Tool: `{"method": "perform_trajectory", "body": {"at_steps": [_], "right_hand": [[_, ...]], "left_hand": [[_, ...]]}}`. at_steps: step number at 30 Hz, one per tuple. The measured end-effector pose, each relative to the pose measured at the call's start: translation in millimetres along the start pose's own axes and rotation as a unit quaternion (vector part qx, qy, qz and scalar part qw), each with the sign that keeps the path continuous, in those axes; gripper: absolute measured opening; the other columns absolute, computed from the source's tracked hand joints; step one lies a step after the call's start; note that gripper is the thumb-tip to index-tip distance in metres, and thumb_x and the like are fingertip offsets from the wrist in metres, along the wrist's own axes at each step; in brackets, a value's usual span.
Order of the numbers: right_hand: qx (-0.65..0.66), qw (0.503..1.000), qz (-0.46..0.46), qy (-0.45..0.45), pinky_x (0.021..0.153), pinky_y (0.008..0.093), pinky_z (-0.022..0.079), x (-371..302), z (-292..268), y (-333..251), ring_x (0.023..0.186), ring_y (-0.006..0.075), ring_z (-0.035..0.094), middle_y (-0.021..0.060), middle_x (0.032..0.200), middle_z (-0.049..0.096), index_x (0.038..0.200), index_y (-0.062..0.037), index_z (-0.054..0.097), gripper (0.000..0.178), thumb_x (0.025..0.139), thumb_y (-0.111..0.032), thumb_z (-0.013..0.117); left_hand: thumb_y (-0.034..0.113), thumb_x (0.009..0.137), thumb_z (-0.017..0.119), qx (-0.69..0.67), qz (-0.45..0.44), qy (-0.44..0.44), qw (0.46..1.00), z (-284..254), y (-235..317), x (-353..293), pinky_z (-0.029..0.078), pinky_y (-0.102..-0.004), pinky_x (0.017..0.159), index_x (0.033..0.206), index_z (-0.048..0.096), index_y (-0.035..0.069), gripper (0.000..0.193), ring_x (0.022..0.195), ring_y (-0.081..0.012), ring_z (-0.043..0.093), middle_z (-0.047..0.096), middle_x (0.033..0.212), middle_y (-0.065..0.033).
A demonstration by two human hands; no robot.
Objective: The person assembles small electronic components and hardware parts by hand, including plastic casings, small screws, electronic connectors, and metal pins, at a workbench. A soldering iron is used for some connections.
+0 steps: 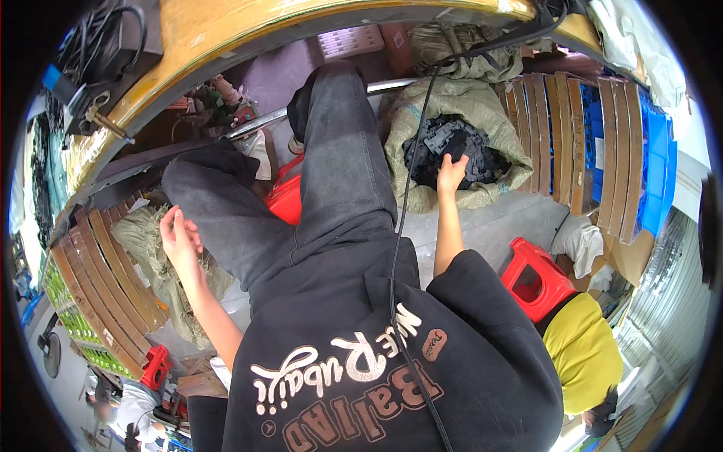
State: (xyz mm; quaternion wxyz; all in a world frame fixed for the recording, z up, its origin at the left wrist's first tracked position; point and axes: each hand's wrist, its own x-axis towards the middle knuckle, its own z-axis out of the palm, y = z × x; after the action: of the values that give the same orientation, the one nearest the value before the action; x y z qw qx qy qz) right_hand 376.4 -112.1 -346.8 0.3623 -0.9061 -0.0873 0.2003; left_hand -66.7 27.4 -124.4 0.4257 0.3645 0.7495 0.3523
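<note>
Right hand [452,175]: reaches into the mouth of a woven sack [514,176], thumb and forefinger around a black piece [456,143]; black lies against black here, so I cannot tell whether they grip it or only touch it.
Dark pieces [474,170]: heaped in the sack, below and around my right fingers.
Sack mouth: spread wide around those fingers, its edge folded outward, probably so I can dip in without snagging.
Sack position: beside my right knee, likely chosen for an easy reach from my seat.
Left hand [181,241]: hovers near my left knee, fingers loosely curled, nothing visible in them; perhaps just kept out of the way.
Second sack [147,239]: below and beside my left fingers, partly behind my hand and forearm; its contents don't show.
Cable [410,169]: hangs just left of my right fingers and crosses the sack's near side.
Crate stack [565,139]: right of my right fingers, presumably piled on edge to save room; its insides are mostly hidden.
Worktop [203,38]: beyond both hands, cut off at the top.
Piece shapes: too small and jumbled to make out singly.
</note>
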Motion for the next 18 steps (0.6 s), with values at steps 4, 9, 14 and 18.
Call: {"method": "perform_trajectory", "body": {"at_steps": [4, 9, 14, 18], "right_hand": [[-0.002, 0.999, -0.001, 0.037, 0.074, 0.0420, 0.042, 20.6, -3.7, 3.8, 0.082, 0.0399, 0.056, 0.0255, 0.086, 0.058, 0.106, 0.0004, 0.042, 0.041, 0.073, -0.021, 0.052], [0.023, 0.998, 0.033, 0.042, 0.076, 0.0393, 0.043, 36.9, -23.9, 26.4, 0.085, 0.0360, 0.057, 0.0226, 0.091, 0.058, 0.106, 0.0006, 0.044, 0.042, 0.072, -0.021, 0.053], [-0.025, 0.997, 0.065, 0.016, 0.060, 0.0371, 0.047, 24.2, -46.9, 21.6, 0.077, 0.0309, 0.059, 0.0192, 0.091, 0.058, 0.104, 0.0010, 0.045, 0.038, 0.071, -0.017, 0.054], [0.090, 0.982, 0.143, -0.080, 0.037, 0.0260, 0.039, 11.2, -64.5, 11.4, 0.049, 0.0162, 0.051, 0.0056, 0.066, 0.051, 0.093, -0.0034, 0.046, 0.027, 0.071, -0.016, 0.057]], "left_hand": [[0.024, 0.086, 0.049, 0.010, -0.003, -0.018, 1.000, 10.0, 3.0, -5.7, 0.026, -0.0155, 0.035, 0.104, 0.049, 0.007, 0.025, 0.042, -0.0015, 0.037, 0.047, 0.060, 0.0027], [0.025, 0.086, 0.048, 0.006, 0.010, -0.024, 1.000, 9.2, 4.9, -2.9, 0.026, -0.0155, 0.035, 0.104, 0.050, 0.008, 0.025, 0.042, -0.0014, 0.036, 0.046, 0.060, 0.0030], [0.026, 0.086, 0.049, 0.033, 0.012, -0.030, 0.999, 11.3, 4.8, -3.1, 0.025, -0.0156, 0.035, 0.104, 0.051, 0.009, 0.025, 0.042, -0.0015, 0.036, 0.046, 0.061, 0.0032], [0.024, 0.086, 0.048, 0.039, 0.005, -0.036, 0.999, 17.0, 3.4, -1.4, 0.025, -0.0157, 0.035, 0.103, 0.050, 0.009, 0.022, 0.042, -0.0014, 0.036, 0.046, 0.058, 0.0033]]}}
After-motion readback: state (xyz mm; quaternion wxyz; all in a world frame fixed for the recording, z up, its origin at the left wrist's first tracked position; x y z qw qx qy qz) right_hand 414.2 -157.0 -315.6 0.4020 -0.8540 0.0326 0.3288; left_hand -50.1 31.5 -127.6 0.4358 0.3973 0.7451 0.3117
